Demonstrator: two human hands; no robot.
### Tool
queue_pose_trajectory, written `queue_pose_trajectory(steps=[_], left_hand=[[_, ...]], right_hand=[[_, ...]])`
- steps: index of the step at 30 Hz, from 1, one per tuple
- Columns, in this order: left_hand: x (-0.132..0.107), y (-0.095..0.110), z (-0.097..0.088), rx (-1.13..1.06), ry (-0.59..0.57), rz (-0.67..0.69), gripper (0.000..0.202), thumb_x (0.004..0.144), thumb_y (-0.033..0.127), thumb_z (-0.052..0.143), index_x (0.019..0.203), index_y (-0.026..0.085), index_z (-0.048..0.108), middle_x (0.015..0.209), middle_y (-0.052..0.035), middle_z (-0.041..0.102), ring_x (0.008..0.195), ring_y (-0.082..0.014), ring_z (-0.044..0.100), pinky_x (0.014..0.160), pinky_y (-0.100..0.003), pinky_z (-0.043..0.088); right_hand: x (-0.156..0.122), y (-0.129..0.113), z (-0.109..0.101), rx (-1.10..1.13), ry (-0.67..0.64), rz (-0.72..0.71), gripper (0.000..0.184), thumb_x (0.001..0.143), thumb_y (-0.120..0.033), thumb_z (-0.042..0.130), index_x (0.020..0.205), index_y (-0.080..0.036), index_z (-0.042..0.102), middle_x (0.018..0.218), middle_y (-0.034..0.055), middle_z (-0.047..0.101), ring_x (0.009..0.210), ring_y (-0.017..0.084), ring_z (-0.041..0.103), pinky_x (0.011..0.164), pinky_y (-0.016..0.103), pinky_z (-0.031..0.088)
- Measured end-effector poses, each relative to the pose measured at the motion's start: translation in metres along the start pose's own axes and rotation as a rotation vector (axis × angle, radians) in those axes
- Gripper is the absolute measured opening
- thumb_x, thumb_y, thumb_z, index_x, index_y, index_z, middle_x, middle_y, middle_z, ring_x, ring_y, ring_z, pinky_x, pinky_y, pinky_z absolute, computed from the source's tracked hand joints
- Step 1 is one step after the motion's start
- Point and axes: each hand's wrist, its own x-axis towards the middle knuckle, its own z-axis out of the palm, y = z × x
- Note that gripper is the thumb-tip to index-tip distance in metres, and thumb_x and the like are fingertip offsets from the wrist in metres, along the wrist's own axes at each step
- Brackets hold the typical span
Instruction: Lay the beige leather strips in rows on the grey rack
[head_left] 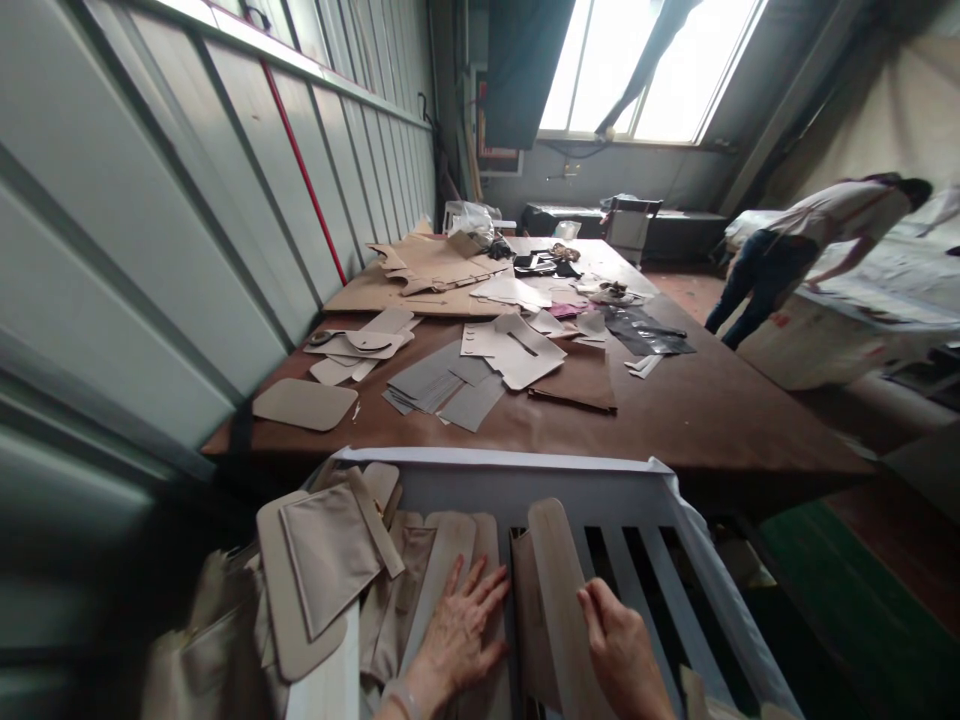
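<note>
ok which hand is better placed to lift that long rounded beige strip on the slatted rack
Right. The right hand already pinches the strip's edge, while the left hand lies flat on the neighbouring beige pieces.

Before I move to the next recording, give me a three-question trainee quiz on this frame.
1. True or false: the left hand lies flat on the beige pieces.
2. What does the right hand grip? A) a long beige strip B) scissors C) a black sheet
3. Fill in: the other person stands to the ____ of the brown table.

Key: 1 true; 2 A; 3 right.
</note>
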Motion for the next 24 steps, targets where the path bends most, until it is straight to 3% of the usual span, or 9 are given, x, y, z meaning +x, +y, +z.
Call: queue_pose_trajectory(steps=[5, 10, 14, 18, 24], left_hand=[[-0.001, 0.0, 0.002, -0.015, 0.04, 0.002, 0.077, 0.08, 0.045, 0.059, 0.147, 0.038, 0.02, 0.155, 0.0065, 0.026, 0.145, -0.0275, 0.013, 0.119, -0.058, 0.001], [0.003, 0.01, 0.004, -0.052, 0.115, -0.053, 0.067, 0.086, 0.058, 0.048, 0.146, 0.039, 0.023, 0.151, 0.0043, 0.037, 0.144, -0.0285, 0.02, 0.119, -0.061, 0.003], [0.006, 0.014, 0.006, -0.064, 0.126, -0.093, 0.068, 0.083, 0.058, 0.053, 0.144, 0.041, 0.027, 0.149, 0.0048, 0.039, 0.143, -0.0297, 0.022, 0.118, -0.062, 0.004], [0.007, 0.011, 0.008, -0.068, 0.101, -0.096, 0.07, 0.081, 0.055, 0.058, 0.143, 0.042, 0.029, 0.15, 0.0056, 0.037, 0.143, -0.0309, 0.019, 0.118, -0.062, 0.004], [0.007, 0.008, 0.012, -0.04, 0.074, -0.087, 0.074, 0.079, 0.058, 0.059, 0.144, 0.041, 0.027, 0.153, 0.0064, 0.032, 0.144, -0.031, 0.016, 0.119, -0.062, 0.003]], right_hand=[[-0.01, 0.026, 0.031, 0.033, 0.023, 0.037, 0.047, 0.092, -0.06, 0.025, 0.075, -0.022, 0.047, 0.064, 0.0053, 0.057, 0.06, 0.02, 0.056, 0.061, 0.028, 0.037], [0.014, 0.053, 0.063, 0.247, -0.065, 0.038, 0.047, 0.086, -0.062, 0.037, 0.072, -0.019, 0.05, 0.07, 0.0046, 0.056, 0.067, 0.019, 0.052, 0.062, 0.026, 0.038], [0.026, 0.071, 0.083, 0.357, -0.111, 0.064, 0.047, 0.082, -0.062, 0.042, 0.074, -0.017, 0.051, 0.072, 0.0042, 0.057, 0.068, 0.018, 0.05, 0.062, 0.026, 0.039], [0.027, 0.072, 0.086, 0.337, -0.127, 0.055, 0.044, 0.085, -0.058, 0.039, 0.075, -0.017, 0.049, 0.073, 0.004, 0.056, 0.068, 0.018, 0.05, 0.062, 0.025, 0.04], [0.029, 0.053, 0.071, 0.208, -0.154, 0.047, 0.037, 0.086, -0.05, 0.037, 0.071, -0.018, 0.048, 0.07, 0.0034, 0.056, 0.067, 0.018, 0.053, 0.062, 0.026, 0.038]])
